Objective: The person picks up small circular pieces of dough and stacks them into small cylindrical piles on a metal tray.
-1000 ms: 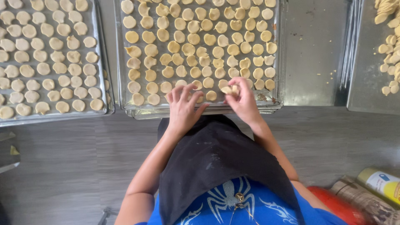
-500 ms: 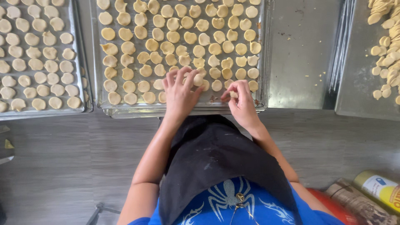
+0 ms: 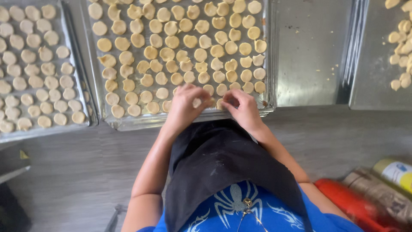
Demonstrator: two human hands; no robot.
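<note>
Our left hand (image 3: 185,104) pinching dough disc (image 3: 197,102), right hand (image 3: 241,106) pinching another (image 3: 222,103), tray (image 3: 128,123) edge, 6 o'clock.

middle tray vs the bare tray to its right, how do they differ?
The middle tray is covered with rows of small pale dough rounds; the bare tray shows only crumbs. Both hands, left hand and right hand, work at the middle tray's near edge; nothing touches the bare tray. Both are shiny metal, lying flat, side by side.

Grey floor (image 3: 77,172) under metal baking trays (image 3: 141,121) of small dough rounds (image 3: 151,52)
</note>
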